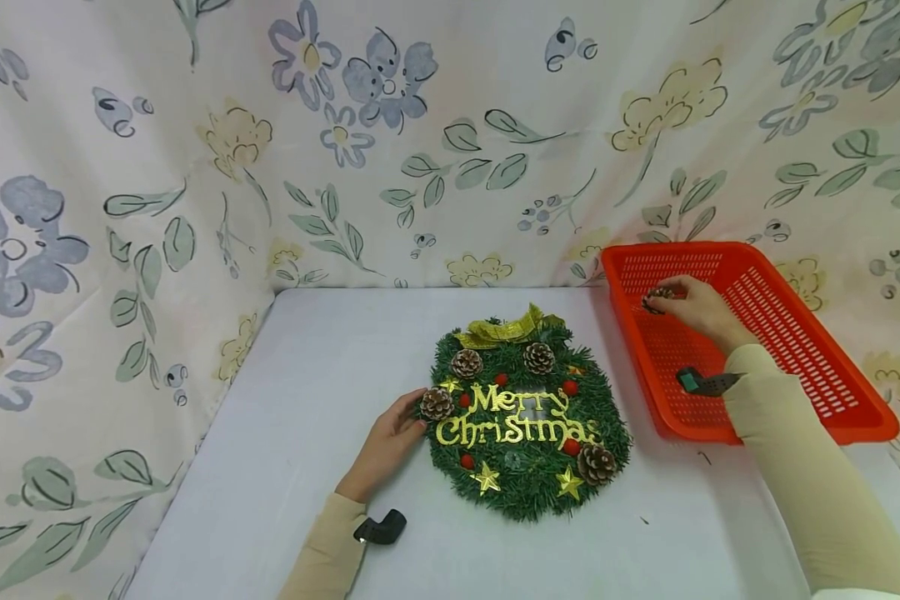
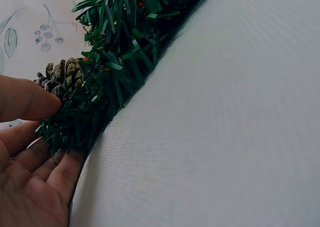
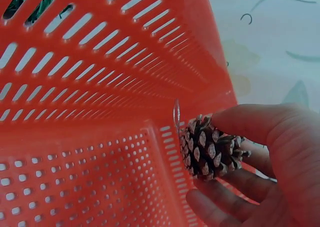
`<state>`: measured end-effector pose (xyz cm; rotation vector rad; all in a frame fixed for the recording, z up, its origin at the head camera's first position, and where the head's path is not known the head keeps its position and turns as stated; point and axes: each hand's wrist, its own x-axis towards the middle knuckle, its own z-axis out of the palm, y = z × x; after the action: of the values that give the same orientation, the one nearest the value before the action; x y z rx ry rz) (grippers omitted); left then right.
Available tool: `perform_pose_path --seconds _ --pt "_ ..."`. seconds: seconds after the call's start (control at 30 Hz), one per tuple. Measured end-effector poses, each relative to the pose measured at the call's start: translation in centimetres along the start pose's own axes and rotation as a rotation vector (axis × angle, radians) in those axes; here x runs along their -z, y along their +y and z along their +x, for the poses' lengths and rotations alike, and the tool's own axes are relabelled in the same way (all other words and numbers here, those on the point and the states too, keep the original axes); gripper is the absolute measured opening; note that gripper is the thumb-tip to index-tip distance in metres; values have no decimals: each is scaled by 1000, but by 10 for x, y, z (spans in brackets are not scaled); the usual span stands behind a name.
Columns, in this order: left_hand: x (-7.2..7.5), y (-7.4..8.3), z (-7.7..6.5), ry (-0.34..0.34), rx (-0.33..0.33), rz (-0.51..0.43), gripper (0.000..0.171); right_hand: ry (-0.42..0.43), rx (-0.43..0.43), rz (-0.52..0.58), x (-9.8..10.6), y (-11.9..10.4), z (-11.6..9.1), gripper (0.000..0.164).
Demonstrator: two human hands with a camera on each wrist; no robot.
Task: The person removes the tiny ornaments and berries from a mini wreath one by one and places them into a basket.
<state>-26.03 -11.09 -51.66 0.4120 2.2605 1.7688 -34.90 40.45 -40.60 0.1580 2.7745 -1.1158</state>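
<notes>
A round green Christmas wreath [image 1: 521, 492] lies on the white table, bearing gold "Merry Christmas" lettering [image 1: 521, 429], gold stars, red berries, several pine cones and a gold bow [image 1: 502, 332]. At its left edge my left hand [image 1: 386, 442] grips the greenery, thumb above and fingers underneath, beside a pine cone [image 2: 62, 77] on the rim. Over the red basket [image 1: 630, 333], my right hand [image 1: 701, 312] pinches a loose brown pine cone [image 3: 207, 149] with pale-tipped scales. A thin loop [image 3: 176, 114] sticks up from this cone.
The slotted red basket stands at the table's right, against a floral curtain [image 1: 435, 125] that hangs behind and at the sides. Small dark scraps [image 1: 705, 457] lie on the tabletop [image 1: 330, 350] in front of the basket. Each wrist wears a small black device [image 1: 381, 527].
</notes>
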Motion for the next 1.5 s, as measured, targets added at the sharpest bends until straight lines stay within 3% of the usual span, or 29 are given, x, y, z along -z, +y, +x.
perform_pose_path --seconds 0.53,1.5 --pt "0 -2 1 4 -20 17 55 -75 15 -30 -4 6 1 69" --pt "0 -2 1 -7 3 -16 55 -110 9 -86 -8 7 4 52"
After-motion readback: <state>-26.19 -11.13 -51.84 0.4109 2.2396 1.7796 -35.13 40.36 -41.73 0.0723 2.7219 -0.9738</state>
